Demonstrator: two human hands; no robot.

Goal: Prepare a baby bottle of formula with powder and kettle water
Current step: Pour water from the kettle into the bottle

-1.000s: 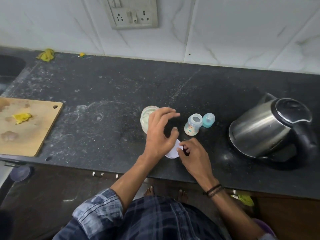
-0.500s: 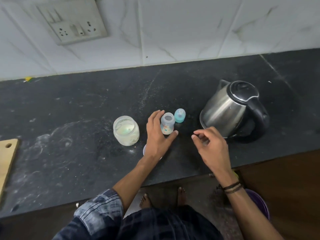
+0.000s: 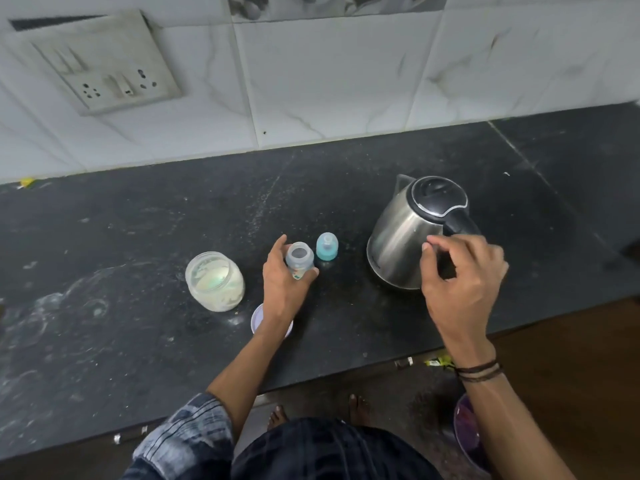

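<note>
A small open baby bottle [image 3: 300, 260] stands upright on the black counter [image 3: 138, 237]. My left hand [image 3: 282, 284] holds it, thumb on its right side and fingers behind its left. Its blue teat cap [image 3: 327, 247] stands just right of it. An open jar of pale formula powder [image 3: 215, 280] sits to the left, its white lid [image 3: 258, 319] lying flat partly under my left wrist. The steel kettle [image 3: 408, 233] with a black lid and handle stands on the right. My right hand [image 3: 462, 282] hovers in front of the kettle's handle, fingers loosely curled, holding nothing.
A socket plate [image 3: 104, 69] is on the tiled wall behind. The counter's front edge runs close to my body, and bare feet show on the floor below. A purple bowl [image 3: 467, 431] sits on the floor at lower right.
My right hand has moved right and up to the kettle's handle. My left hand has closed its hold round the bottle. The camera has shifted closer and right.
</note>
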